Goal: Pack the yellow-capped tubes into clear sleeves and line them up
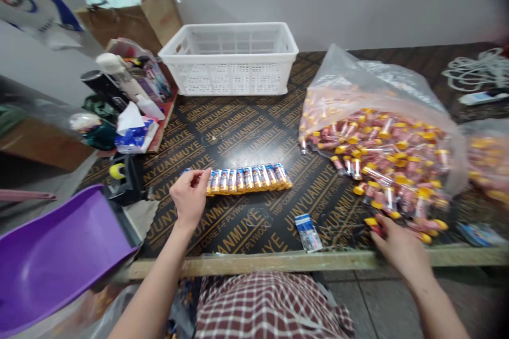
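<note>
The tubes (390,198) are pink and yellow, the basket (230,57) white.

The person's left grip (189,196) covers the left end of the row of small packs (248,179), whose print is too small to read. The right grip (403,249), blurred, partly hides a yellow-capped tube (371,222); whether it holds it is unclear. Cloudy plastic of the large bag (382,75) veils its rear tubes (336,98). Frame edges cut off the purple scoop (67,259), banner (24,2) and second bag (491,143).
</note>
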A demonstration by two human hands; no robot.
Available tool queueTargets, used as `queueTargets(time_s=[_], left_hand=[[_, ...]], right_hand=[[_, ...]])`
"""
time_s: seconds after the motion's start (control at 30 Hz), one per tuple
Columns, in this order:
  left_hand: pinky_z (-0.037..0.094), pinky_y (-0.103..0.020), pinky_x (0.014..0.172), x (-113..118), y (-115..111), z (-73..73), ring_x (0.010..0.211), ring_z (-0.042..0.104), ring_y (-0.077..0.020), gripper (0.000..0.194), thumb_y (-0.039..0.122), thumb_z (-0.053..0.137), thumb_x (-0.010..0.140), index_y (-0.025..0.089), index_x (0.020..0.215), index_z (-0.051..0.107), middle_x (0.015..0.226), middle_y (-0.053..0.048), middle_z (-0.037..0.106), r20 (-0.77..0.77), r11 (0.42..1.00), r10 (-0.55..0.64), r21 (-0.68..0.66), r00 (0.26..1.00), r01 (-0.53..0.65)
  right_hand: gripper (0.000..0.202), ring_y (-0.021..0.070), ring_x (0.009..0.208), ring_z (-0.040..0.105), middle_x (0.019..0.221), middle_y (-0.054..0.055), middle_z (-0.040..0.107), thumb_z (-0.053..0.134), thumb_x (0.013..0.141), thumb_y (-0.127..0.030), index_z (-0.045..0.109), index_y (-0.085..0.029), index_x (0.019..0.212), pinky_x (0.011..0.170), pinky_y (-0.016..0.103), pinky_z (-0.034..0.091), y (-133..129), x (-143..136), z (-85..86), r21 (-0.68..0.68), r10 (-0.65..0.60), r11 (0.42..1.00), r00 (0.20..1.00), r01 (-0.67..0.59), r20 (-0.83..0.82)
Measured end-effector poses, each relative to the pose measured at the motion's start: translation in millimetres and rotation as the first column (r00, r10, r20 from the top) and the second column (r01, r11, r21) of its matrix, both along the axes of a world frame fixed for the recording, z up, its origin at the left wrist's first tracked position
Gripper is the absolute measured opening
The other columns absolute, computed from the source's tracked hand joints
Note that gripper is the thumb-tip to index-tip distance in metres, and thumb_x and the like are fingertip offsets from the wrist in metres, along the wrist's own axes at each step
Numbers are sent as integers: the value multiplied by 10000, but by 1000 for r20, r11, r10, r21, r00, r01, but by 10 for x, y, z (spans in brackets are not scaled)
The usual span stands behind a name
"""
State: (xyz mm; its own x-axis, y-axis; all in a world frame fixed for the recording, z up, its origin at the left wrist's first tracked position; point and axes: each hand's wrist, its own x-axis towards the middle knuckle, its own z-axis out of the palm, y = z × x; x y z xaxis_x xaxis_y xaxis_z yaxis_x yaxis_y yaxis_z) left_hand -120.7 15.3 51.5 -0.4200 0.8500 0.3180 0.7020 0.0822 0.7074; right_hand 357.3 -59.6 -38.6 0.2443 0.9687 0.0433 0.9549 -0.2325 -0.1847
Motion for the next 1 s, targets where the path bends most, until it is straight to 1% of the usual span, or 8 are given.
queueTargets(time_s=[0.07,0.1,0.17,0.23,0.3,0.5,0.7,1.0], left_hand=[[420,-258,633,358,-100,-65,625,555,-147,247,366,568,800,152,744,678,688,-29,651,105,974,-221,-28,970,225],[424,-259,632,558,-150,-129,628,564,-149,212,335,570,799,163,739,679,688,-29,660,190,921,-360,-87,914,380],[429,-263,647,960,-232,-297,651,584,-154,158,296,592,783,176,788,696,744,-44,682,317,741,-569,-203,759,641],[418,-265,643,1308,-271,-472,671,588,-164,161,309,621,767,177,813,701,760,-51,680,346,618,-648,-281,678,734],[396,-268,630,1555,-267,-608,697,587,-179,198,369,660,736,181,787,693,764,-51,670,299,564,-684,-362,665,743],[349,-265,624,1765,-199,-710,712,581,-181,141,322,712,701,197,682,648,728,-24,653,187,520,-713,-505,675,689],[348,-261,626,1736,-222,-682,726,580,-182,178,353,719,693,205,760,646,773,-26,656,179,542,-711,-476,680,692],[349,-266,631,1738,-251,-662,698,578,-176,65,238,683,710,200,672,646,708,-18,663,231,545,-669,-494,707,677]], right_hand=[[275,254,695,582,761,97,633,496,730,-311,621,-174,933,627,355,424,55,-218,94,-68,67,996,998,-66,12],[296,246,726,585,789,99,629,481,744,-300,622,-159,963,665,357,440,89,-316,121,-45,79,996,997,-80,-26],[338,234,779,579,850,101,605,452,786,-300,616,-138,1033,729,361,459,152,-499,153,52,107,993,987,-101,-119],[360,221,803,579,890,96,579,440,822,-317,606,-137,1085,758,357,468,197,-663,184,106,124,989,977,-107,-171],[360,213,813,585,908,87,561,447,843,-320,595,-144,1120,765,354,477,215,-801,228,140,152,983,957,-120,-247],[304,210,868,599,952,78,578,487,847,-283,588,-178,1114,801,368,488,162,-966,343,217,214,966,896,-137,-388],[226,226,905,596,973,87,611,533,816,-285,588,-186,1012,807,387,498,134,-956,303,266,200,960,866,-81,-458],[260,183,721,577,870,55,620,501,772,-160,552,-180,1026,721,358,508,183,-1085,218,232,186,970,844,-75,-502]])
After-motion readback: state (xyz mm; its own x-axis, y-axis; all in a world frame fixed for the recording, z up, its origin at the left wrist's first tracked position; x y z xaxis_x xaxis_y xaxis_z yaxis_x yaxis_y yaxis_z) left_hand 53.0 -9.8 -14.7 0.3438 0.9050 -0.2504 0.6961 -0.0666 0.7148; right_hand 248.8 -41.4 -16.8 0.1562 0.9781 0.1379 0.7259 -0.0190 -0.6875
